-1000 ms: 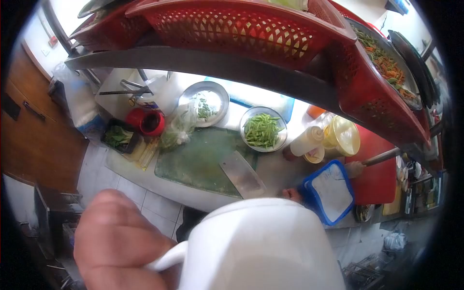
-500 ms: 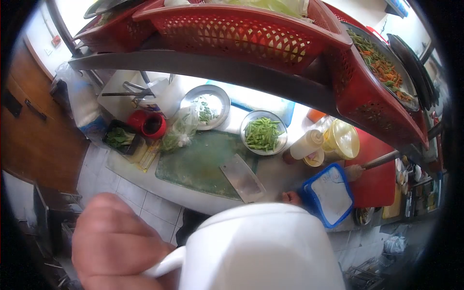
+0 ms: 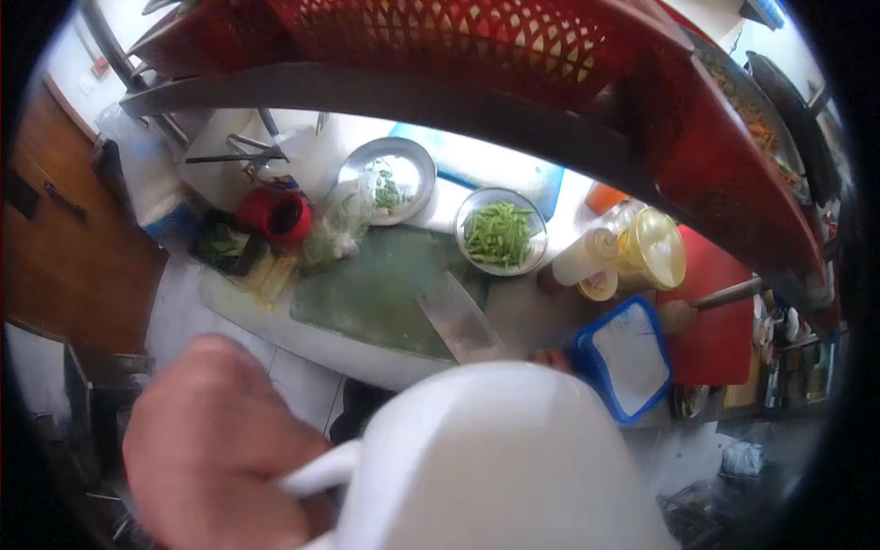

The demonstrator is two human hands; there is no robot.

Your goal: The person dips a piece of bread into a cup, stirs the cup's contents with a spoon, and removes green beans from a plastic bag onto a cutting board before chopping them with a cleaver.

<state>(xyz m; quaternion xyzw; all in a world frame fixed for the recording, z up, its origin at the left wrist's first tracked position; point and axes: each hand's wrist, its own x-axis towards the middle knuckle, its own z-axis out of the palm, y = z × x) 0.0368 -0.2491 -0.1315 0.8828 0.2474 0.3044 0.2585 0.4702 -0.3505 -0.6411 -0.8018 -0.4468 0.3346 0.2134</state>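
Note:
Close to the camera, my left hand (image 3: 215,449) is closed around the handle of a white mug (image 3: 495,449). The mug is tilted up large in front of me and covers the lower middle of the view. Of my right hand (image 3: 553,358) only a few fingertips show, at the counter edge behind the mug; the rest is hidden. Those fingertips are beside a blue-rimmed container (image 3: 629,359) with a white top. A cleaver (image 3: 461,316) lies on the green cutting board (image 3: 367,298), just left of them.
Cut green beans fill a metal bowl (image 3: 501,232). Behind the board stands another metal plate (image 3: 412,174) with chopped greens. A squeeze bottle (image 3: 587,255), a yellow-rimmed tub (image 3: 655,252) and a red board (image 3: 710,344) are on the right. Overhead hangs a shelf (image 3: 385,87) bearing red baskets (image 3: 440,37).
The mug and my left hand have risen slightly in view. The shelf and baskets sit a bit higher in the picture, as my head has tilted. My right fingertips stay at the counter edge.

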